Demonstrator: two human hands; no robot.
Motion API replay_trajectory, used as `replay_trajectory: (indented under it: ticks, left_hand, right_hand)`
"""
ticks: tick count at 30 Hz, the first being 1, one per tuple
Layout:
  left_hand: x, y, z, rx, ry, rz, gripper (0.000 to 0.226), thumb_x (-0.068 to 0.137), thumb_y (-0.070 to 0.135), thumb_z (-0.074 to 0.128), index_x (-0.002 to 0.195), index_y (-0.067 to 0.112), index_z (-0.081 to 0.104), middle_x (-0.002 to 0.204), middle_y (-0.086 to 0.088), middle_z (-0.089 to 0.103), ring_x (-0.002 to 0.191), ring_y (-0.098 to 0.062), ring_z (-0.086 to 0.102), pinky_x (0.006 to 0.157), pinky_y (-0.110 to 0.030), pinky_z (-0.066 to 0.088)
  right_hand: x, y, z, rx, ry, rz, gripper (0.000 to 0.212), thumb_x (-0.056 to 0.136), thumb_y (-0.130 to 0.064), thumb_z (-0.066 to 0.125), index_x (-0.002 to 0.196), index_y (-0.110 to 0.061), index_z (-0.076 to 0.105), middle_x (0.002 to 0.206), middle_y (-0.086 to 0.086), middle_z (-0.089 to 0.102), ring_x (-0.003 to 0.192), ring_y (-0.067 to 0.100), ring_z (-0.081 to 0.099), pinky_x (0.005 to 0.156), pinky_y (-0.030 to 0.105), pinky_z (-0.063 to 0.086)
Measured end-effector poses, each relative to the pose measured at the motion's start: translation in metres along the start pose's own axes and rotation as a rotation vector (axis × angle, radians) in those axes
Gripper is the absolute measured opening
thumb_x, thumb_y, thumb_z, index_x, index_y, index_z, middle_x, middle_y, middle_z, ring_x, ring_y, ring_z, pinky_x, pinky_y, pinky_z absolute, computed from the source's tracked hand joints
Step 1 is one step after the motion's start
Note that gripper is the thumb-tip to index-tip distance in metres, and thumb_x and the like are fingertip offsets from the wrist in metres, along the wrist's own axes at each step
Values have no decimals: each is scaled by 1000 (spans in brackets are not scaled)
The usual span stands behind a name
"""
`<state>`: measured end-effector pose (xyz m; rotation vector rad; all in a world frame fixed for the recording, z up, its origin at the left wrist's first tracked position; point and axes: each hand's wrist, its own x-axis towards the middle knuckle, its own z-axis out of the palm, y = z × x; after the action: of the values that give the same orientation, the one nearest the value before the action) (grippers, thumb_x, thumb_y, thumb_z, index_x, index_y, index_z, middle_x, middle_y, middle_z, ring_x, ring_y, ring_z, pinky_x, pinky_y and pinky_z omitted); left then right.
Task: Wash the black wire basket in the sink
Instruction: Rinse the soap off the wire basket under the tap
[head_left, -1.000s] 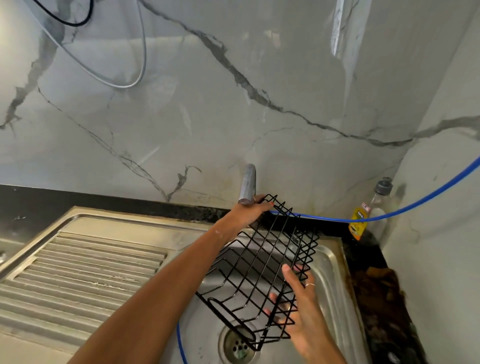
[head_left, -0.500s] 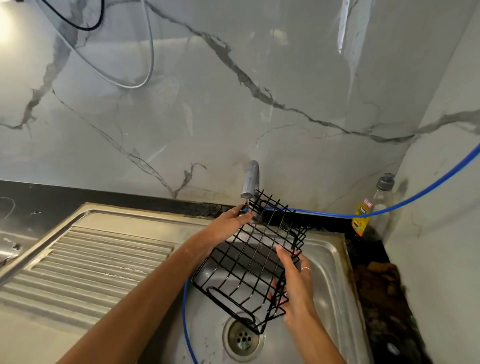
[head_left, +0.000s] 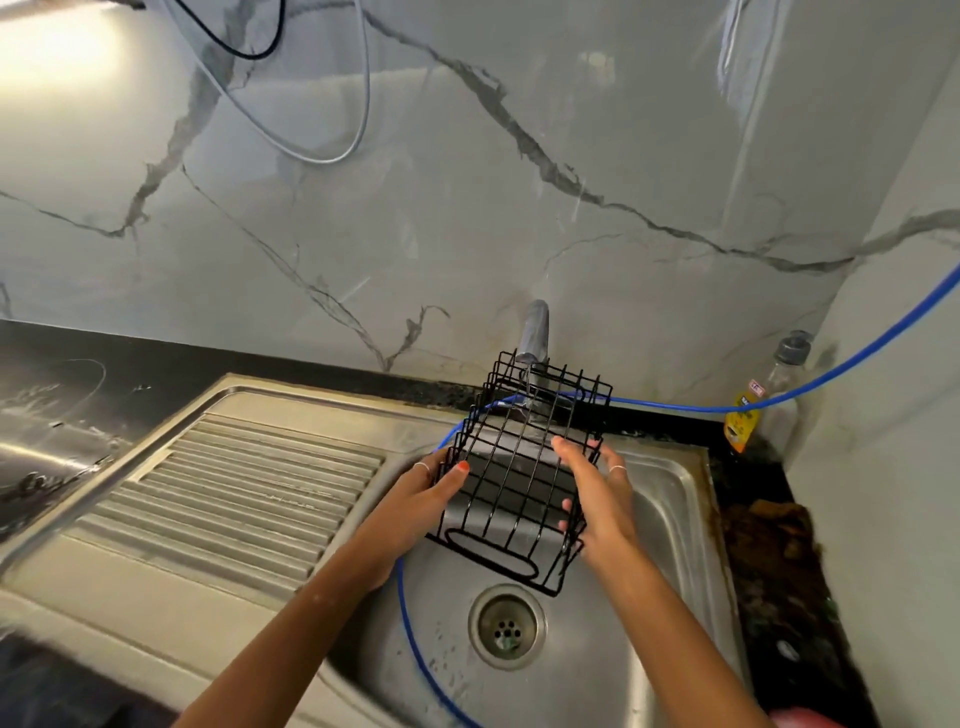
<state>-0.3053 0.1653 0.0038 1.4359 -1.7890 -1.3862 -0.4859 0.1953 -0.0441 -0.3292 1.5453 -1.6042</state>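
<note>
The black wire basket (head_left: 524, 467) hangs tilted over the steel sink (head_left: 670, 499), its far end right under the grey tap (head_left: 535, 332). A thin stream of water runs from the tap into the basket. My left hand (head_left: 421, 499) grips the basket's left side, thumb on the wires. On the right side, my right hand (head_left: 597, 493) holds the basket, with fingers laid over the top wires and fingertips poking through lower down. The drain (head_left: 506, 626) lies below the basket's near end.
A ribbed steel draining board (head_left: 228, 499) lies left of the basin. A blue hose (head_left: 810, 384) runs from the right wall into the sink. A bottle (head_left: 763, 395) with a yellow label stands in the back right corner. Brown grime covers the right counter (head_left: 769, 551).
The basket has turned and shifted so its far end sits under the tap. My left hand slid from the far rim to the left side. The right hand came up onto the right side.
</note>
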Motion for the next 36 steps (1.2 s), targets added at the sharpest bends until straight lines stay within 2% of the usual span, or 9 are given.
replay_trajectory:
  ticks: [3, 6, 10, 15, 21, 26, 30, 33, 36]
  left_hand:
    - [-2, 5, -2, -25, -27, -63, 34, 101, 34, 47, 133, 23, 51, 113, 10, 57, 96, 0, 50, 90, -20, 35]
    - [3, 13, -1, -1, -26, -100, 36, 100, 39, 50, 133, 26, 48, 134, 0, 54, 97, -2, 52, 96, -31, 38]
    - [14, 19, 6, 25, 71, -110, 73, 98, 41, 54, 156, 29, 11, 156, -8, 33, 137, -27, 39, 111, -40, 34]
    - [26, 30, 17, -12, 136, -159, 74, 97, 45, 52, 154, 12, 19, 154, -12, 35, 138, -29, 38, 111, -39, 34]
    - [26, 31, 27, -223, 119, -291, 75, 93, 48, 58, 149, 9, 28, 153, -13, 37, 137, -33, 39, 112, -53, 32]
    - [26, 24, 30, -289, 154, -339, 76, 92, 42, 62, 150, 6, 27, 153, -14, 35, 136, -34, 38, 111, -52, 32]
    - [29, 22, 26, -279, 188, -340, 63, 93, 32, 63, 142, 3, 36, 141, -14, 46, 124, -28, 46, 101, -43, 37]
    - [28, 27, 23, -242, 184, -337, 60, 92, 32, 65, 139, 5, 39, 122, -9, 50, 111, -24, 47, 90, -39, 38]
    - [26, 31, 24, -206, 159, -324, 63, 90, 34, 66, 138, 5, 38, 116, -6, 48, 111, -23, 47, 92, -41, 39]
  right_hand:
    - [-4, -5, -1, -87, -61, -37, 71, 72, -45, 76, 132, -39, 40, 111, -5, 47, 98, 21, 54, 66, 33, 48]
    - [-2, -8, 1, -181, -91, -97, 74, 70, -44, 79, 134, -35, 41, 128, -6, 47, 119, 24, 49, 80, 36, 46]
    - [2, -15, -1, -316, -155, -176, 63, 66, -46, 80, 120, -38, 49, 132, 1, 52, 118, 21, 49, 90, 38, 45]
    - [4, -26, -2, -417, -168, -263, 58, 66, -41, 82, 115, -39, 51, 119, -9, 43, 111, 13, 44, 95, 38, 43]
    - [9, -23, -5, -549, -210, -308, 61, 62, -46, 82, 115, -41, 52, 132, -4, 47, 118, 11, 44, 90, 28, 36]
    - [14, -20, -1, -614, -242, -301, 73, 64, -44, 82, 130, -32, 51, 141, -1, 45, 128, 15, 43, 102, 32, 38]
    - [16, -20, 1, -581, -290, -284, 71, 66, -44, 81, 130, -32, 52, 141, -5, 46, 127, 12, 42, 101, 31, 37]
    - [15, -20, -2, -525, -288, -239, 63, 71, -44, 78, 128, -36, 53, 138, -4, 46, 122, 10, 41, 101, 40, 40]
    - [13, -20, -9, -481, -281, -203, 53, 73, -45, 76, 121, -43, 54, 139, -1, 45, 128, 17, 42, 103, 44, 39]
